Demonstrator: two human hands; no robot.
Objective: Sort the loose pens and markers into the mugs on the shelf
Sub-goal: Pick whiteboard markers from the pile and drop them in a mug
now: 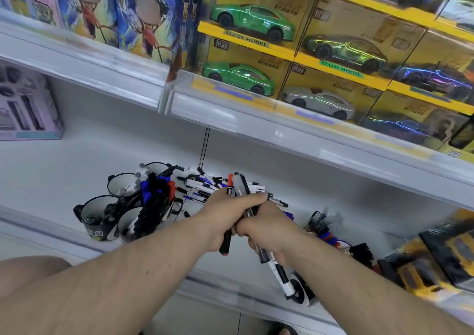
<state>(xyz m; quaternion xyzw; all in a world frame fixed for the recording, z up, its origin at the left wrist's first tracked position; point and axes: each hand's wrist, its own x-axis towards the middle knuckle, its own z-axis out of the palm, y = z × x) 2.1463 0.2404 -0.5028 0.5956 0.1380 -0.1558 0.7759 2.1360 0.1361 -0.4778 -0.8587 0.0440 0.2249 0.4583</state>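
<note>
Both hands are closed around pens. The left hand grips a small bunch of markers, likely gathering them to drop in together. The right hand, touching it, holds a dark pen. Just past the hands lies the loose pile. Left of the hands stand black mugs; one is stuffed with markers, another nearly bare.
</note>
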